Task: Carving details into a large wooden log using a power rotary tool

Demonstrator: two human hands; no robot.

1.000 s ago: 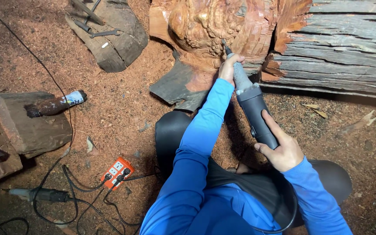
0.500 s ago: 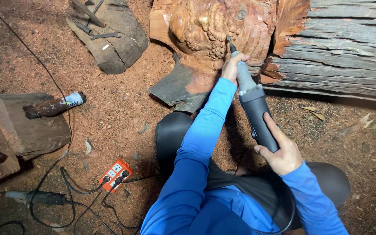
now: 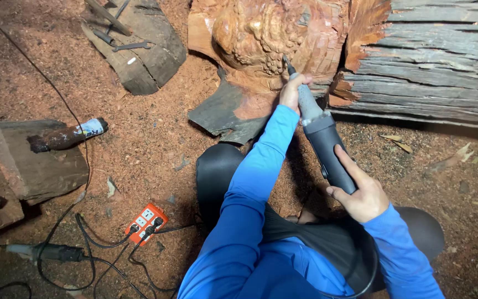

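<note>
I sit on a sawdust floor facing a reddish carved wooden block (image 3: 275, 39) with curly relief. My left hand (image 3: 291, 91) grips the narrow grey neck of a long dark power carving tool (image 3: 322, 141), close behind its thin bit, which touches the carving. My right hand (image 3: 360, 194) wraps the tool's thick rear body, near my lap. Both sleeves are bright blue.
A weathered grey log (image 3: 438, 61) lies right of the carving. An orange power strip (image 3: 146, 221) with black cords sits at lower left, beside another grey tool (image 3: 40, 252). A wood slab (image 3: 34, 160) carries a bottle (image 3: 67, 135); another slab (image 3: 139, 50) holds hand tools.
The tool and both hands have barely shifted against the carving; the view has drifted slightly.
</note>
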